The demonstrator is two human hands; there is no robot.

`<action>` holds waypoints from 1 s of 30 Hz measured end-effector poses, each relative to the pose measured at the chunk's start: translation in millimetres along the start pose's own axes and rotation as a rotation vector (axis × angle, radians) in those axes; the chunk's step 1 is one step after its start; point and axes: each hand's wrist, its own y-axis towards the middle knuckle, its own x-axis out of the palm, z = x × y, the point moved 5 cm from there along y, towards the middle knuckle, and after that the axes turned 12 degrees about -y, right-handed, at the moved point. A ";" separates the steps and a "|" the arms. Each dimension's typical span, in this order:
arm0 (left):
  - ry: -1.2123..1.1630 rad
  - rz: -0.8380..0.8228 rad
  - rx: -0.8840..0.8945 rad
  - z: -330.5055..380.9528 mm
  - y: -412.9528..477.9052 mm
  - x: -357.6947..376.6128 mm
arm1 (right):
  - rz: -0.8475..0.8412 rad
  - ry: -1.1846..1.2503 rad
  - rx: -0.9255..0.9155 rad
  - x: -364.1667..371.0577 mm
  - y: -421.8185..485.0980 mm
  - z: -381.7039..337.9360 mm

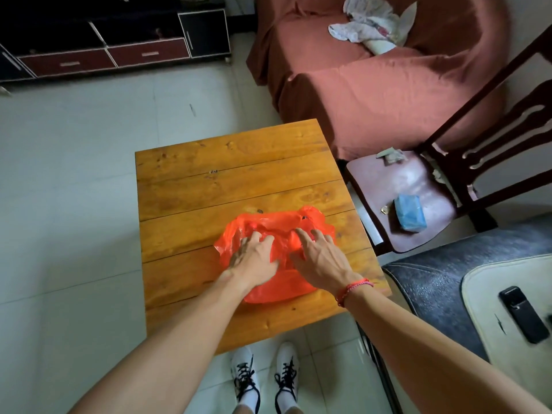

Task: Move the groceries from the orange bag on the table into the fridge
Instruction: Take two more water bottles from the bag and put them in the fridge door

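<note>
An orange plastic bag lies crumpled on the near half of the wooden table. My left hand rests on the bag's left side with fingers spread and fingertips pressing into the plastic. My right hand, with a red cord at the wrist, lies on the bag's right side, fingers apart near the bag's bunched mouth. What the bag holds is hidden. No fridge is in view.
A dark wooden chair with a blue packet on its seat stands right of the table. A red-covered sofa is behind it. A dark TV cabinet stands at far left. A black phone lies at right.
</note>
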 end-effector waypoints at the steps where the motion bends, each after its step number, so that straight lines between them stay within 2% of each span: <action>1: -0.022 -0.022 -0.024 -3.1 5.9 5.2 | -0.018 -0.001 0.003 4.5 5.0 0.4; 8: -0.112 -0.084 -0.186 -24.4 46.6 32.0 | -0.123 0.048 0.025 36.4 40.4 6.1; 13: -0.064 -0.100 -0.253 -37.7 66.8 44.9 | -0.223 0.134 0.090 61.5 69.7 18.4; 21: -0.004 -0.078 -0.362 -53.3 100.2 57.1 | -0.233 0.177 0.209 76.8 104.7 35.5; 25: 0.030 -0.031 -0.353 -62.1 112.0 63.0 | -0.253 0.190 0.218 83.2 116.1 41.9; 30: 0.101 -0.013 -0.259 -51.3 115.1 71.0 | -0.248 0.178 0.246 86.8 122.4 47.5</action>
